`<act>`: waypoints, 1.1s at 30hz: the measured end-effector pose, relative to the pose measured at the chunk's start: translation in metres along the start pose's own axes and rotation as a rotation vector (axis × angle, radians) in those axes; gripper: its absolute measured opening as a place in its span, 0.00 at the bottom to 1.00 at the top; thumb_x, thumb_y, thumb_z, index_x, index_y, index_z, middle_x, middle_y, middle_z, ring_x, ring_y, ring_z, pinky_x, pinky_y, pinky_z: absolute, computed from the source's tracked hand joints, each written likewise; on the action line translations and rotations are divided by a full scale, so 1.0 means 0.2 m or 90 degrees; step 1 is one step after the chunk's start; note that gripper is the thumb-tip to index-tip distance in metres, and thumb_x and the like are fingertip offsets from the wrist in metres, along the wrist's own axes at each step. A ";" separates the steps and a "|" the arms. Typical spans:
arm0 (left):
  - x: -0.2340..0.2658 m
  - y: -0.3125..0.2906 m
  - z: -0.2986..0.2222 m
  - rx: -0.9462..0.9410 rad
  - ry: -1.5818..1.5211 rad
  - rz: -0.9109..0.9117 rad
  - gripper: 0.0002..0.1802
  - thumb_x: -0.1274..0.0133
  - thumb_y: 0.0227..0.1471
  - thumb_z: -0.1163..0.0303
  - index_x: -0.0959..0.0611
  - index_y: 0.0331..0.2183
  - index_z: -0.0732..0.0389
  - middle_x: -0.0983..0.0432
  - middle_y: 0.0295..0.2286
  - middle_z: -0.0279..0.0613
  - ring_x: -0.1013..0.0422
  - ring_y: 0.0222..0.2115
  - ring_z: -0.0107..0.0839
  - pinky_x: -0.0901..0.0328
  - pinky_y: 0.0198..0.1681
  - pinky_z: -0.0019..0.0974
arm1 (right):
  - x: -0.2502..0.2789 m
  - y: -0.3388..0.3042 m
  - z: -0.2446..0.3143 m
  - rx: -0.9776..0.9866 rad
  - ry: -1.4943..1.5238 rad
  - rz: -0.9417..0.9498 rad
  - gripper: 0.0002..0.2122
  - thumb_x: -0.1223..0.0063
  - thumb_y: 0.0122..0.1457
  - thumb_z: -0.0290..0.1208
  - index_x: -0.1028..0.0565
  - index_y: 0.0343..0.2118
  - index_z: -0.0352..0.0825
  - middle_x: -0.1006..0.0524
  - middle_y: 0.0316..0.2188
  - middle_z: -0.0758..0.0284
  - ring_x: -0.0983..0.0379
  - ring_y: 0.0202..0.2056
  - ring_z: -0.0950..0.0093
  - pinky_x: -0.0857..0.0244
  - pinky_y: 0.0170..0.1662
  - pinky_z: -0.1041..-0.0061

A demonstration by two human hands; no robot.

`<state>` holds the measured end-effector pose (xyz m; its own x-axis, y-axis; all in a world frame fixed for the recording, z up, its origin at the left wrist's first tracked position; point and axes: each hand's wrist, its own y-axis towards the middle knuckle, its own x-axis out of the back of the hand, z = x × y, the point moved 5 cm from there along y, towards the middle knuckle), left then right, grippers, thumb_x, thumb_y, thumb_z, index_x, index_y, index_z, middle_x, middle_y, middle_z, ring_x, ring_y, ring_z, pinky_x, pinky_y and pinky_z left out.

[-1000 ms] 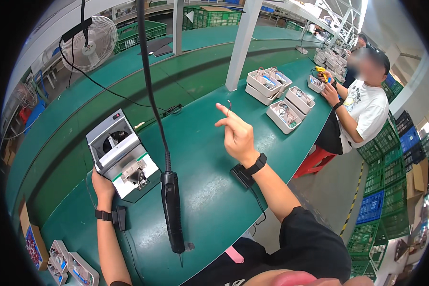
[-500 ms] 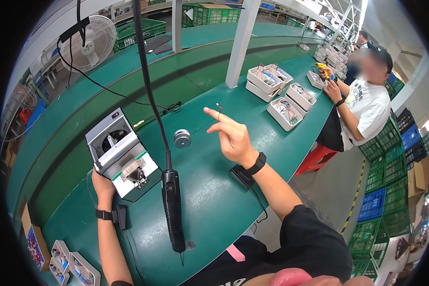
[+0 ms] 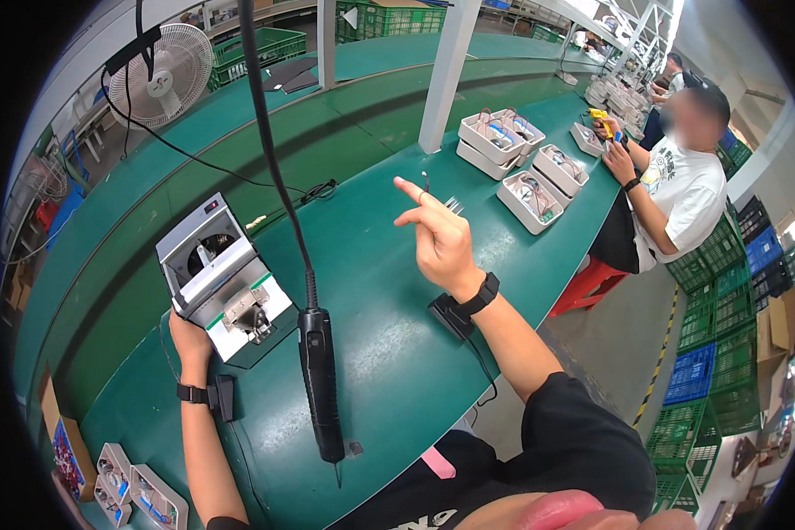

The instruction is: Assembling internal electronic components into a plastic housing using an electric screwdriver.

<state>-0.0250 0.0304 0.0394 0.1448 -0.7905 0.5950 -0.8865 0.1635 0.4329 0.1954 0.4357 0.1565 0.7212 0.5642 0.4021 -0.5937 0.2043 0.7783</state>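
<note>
Box [image 3: 225, 274] sits left on tabletop [image 3: 384, 349], left hand [image 3: 191, 341] against its side, grip hidden | right hand [image 3: 442, 237] half-curled, can't tell if it's got that thin wire [image 3: 427, 183] | hanging driver [image 3: 319, 384] could snag it imo if the arm swings across

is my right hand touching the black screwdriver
No, your right hand is off to the right of the black screwdriver, with green tabletop showing between them.

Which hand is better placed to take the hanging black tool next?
Probably the right hand: it is raised apart from the box, though a thin wire shows by its fingers. The left hand is at the box's side, partly hidden. The black tool hangs between them.
</note>
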 end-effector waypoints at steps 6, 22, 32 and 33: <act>0.02 -0.02 0.11 0.018 0.011 0.010 0.25 0.53 0.46 0.88 0.25 0.50 0.70 0.21 0.41 0.60 0.24 0.45 0.50 0.33 0.49 0.44 | -0.02 0.01 0.03 0.042 0.044 0.060 0.11 0.58 0.50 0.10 0.24 0.30 0.30 0.25 0.53 0.51 0.27 0.54 0.56 0.32 0.56 0.67; 0.01 -0.01 -0.05 -0.004 0.009 0.004 0.24 0.57 0.47 0.89 0.26 0.49 0.72 0.21 0.39 0.63 0.24 0.43 0.56 0.33 0.48 0.45 | 0.09 0.02 -0.03 0.007 -0.038 -0.057 0.11 0.59 0.50 0.09 0.24 0.28 0.30 0.23 0.50 0.51 0.20 0.41 0.60 0.30 0.39 0.74; 0.03 -0.02 -0.04 -0.019 0.008 -0.005 0.22 0.53 0.48 0.87 0.25 0.48 0.70 0.20 0.40 0.61 0.24 0.44 0.54 0.32 0.48 0.45 | 0.07 0.02 0.05 0.065 0.046 -0.039 0.10 0.59 0.47 0.09 0.25 0.24 0.29 0.22 0.50 0.51 0.27 0.24 0.70 0.35 0.30 0.77; 0.03 -0.03 -0.03 -0.018 0.009 -0.005 0.22 0.53 0.48 0.87 0.25 0.48 0.70 0.20 0.40 0.61 0.24 0.44 0.54 0.32 0.48 0.45 | 0.09 0.02 0.03 0.046 0.026 -0.054 0.10 0.59 0.48 0.09 0.25 0.24 0.29 0.22 0.50 0.51 0.28 0.24 0.71 0.35 0.29 0.77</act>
<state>-0.0164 0.0287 0.0455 0.1575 -0.7838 0.6008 -0.8728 0.1741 0.4559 0.2082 0.4411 0.1703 0.7519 0.5794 0.3145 -0.5029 0.1956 0.8419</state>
